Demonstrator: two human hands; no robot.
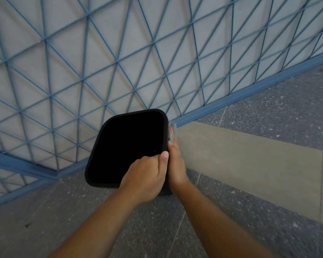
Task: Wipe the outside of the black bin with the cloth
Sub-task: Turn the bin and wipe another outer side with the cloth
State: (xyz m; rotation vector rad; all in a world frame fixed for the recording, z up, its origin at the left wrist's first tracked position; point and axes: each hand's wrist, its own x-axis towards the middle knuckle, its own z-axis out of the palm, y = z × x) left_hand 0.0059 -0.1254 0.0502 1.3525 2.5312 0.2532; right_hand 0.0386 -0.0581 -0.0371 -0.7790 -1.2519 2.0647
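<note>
The black bin (104,133) stands on the floor near the wall corner, seen from above with its dark inside showing. My left hand (147,175) grips the bin's near right rim, thumb lying along the edge. My right hand (175,161) lies flat against the bin's right outer side, fingers straight, pressing a grey cloth (172,130) to it. Only a small part of the cloth shows beyond my fingertips.
A wall with a blue diagonal grid pattern (119,62) and a blue skirting board (250,90) runs close behind the bin. The floor is speckled grey stone (268,118) with a plain beige strip (250,161) to the right.
</note>
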